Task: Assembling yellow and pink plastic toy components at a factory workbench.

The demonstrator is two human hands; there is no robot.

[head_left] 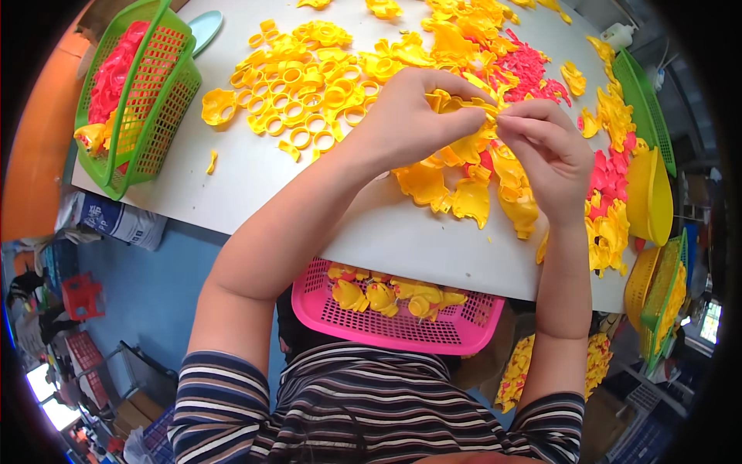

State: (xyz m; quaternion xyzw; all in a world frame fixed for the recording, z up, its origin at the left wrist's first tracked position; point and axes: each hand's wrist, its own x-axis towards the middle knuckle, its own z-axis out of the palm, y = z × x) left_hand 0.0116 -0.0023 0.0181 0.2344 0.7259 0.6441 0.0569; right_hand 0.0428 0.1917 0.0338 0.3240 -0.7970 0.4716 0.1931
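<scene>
Above the far-middle part of the white table [255, 189], my left hand [410, 116] is closed around a yellow moulded plastic piece [444, 102], thumb and forefinger gripping its sides. The fingertips of my right hand [553, 147] pinch together at the right edge of that piece. Its full shape is partly hidden by my fingers. Below and around my hands lie loose yellow shell-like pieces [471, 197], some touching each other. A spread of yellow rings [294, 108] lies to the left of my left hand. Red plastic pieces [529, 66] are heaped beyond my right hand.
A pink basket [464, 339] with yellow toy figures sits at the table's front edge, close to my body. Green baskets [158, 116] holding red and yellow pieces stand at left. More yellow and red pieces [608, 232] and a yellow basin [651, 197] line the right side.
</scene>
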